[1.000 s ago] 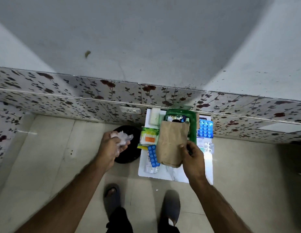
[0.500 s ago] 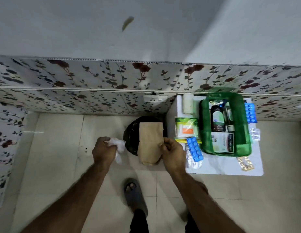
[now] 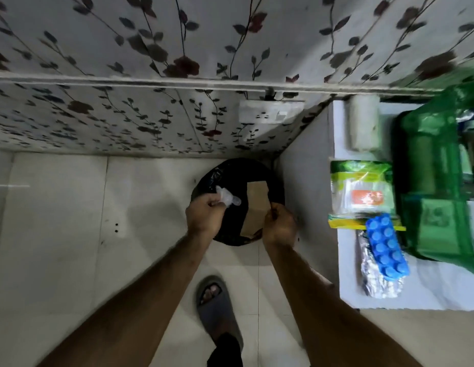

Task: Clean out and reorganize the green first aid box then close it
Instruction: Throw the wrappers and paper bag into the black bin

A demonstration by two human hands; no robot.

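My left hand (image 3: pixel 204 215) grips a crumpled clear plastic wrapper (image 3: pixel 228 201) over the black-lined bin (image 3: pixel 222 170) on the floor. My right hand (image 3: pixel 279 227) pinches the edge of a brown paper bag (image 3: pixel 255 207), which hangs over the bin's opening. The green first aid box (image 3: pixel 437 181) stands open on the white table (image 3: pixel 429 295) at the right, partly cut off by the frame edge, with items inside that are blurred.
Beside the box lie a green-and-yellow packet (image 3: pixel 360 192), a blue blister pack (image 3: pixel 387 250) on a foil strip (image 3: pixel 373 284), and a white roll (image 3: pixel 363 123). A floral-tiled wall (image 3: pixel 151 115) with a socket (image 3: pixel 270 112) stands behind the bin. My sandalled foot (image 3: pixel 217 303) is on the tiled floor.
Both hands have moved left from the table to above the bin, carrying the paper bag and the wrapper. The view has swung left and down, closer to the bin.
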